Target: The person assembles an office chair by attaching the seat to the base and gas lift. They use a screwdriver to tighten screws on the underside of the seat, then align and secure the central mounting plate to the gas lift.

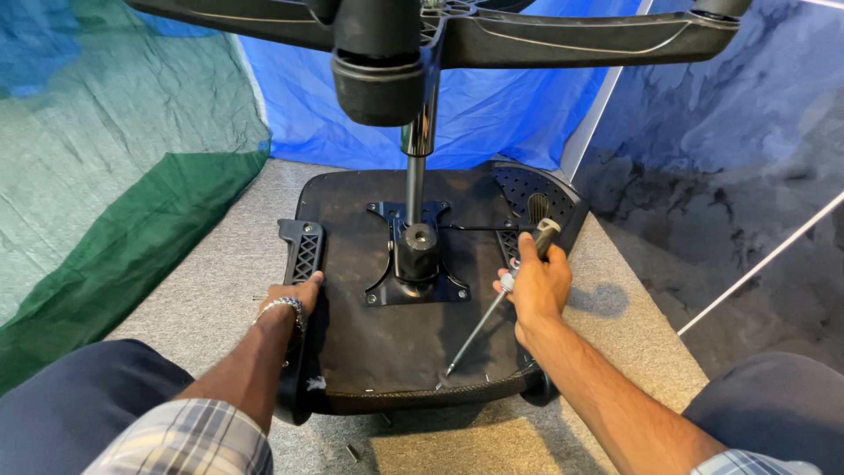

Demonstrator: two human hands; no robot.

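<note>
I count one upturned chair seat (396,343), one metal mounting plate (413,264) and one gas-lift column (416,176). I see one screwdriver (501,299) and two armrests (301,255), one each side.

Grey carpeted floor (220,290) under upturned black chair seat (387,343), small screw (352,453) alongside

My sleeves (180,444) are plaid, rolled short (blue, white and grey checks). A silver chain bracelet (283,305) circles my left wrist. My trousers (79,405) are dark navy.
</note>
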